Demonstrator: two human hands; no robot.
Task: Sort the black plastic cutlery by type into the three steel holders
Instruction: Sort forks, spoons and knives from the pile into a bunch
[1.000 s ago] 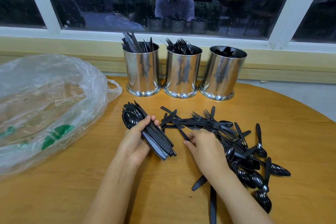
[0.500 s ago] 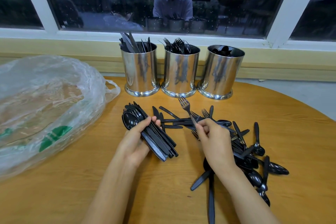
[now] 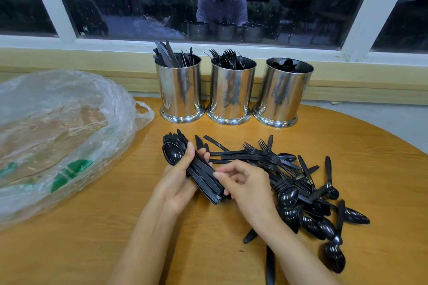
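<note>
Head view: left hand (image 3: 176, 185) clenches a cutlery bundle (image 3: 206, 179) mid-frame; right hand (image 3: 250, 187) fingers curl against it — grasp unclear. Loose pile (image 3: 308, 192) lies right of centre on desk (image 3: 115, 250). Judged light, stiff, slick — take handles.

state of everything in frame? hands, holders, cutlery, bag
left hand: grips a cutlery bundle, spoon bowl on top.
right hand: fingers curled at the bundle's handle end; grip unclear.
left holder: upright, knives showing.
middle holder: upright, forks showing.
right holder: upright, spoons showing.
loose pile: unsorted, on the table.
plastic bag: crumpled, lying on the table.
</note>
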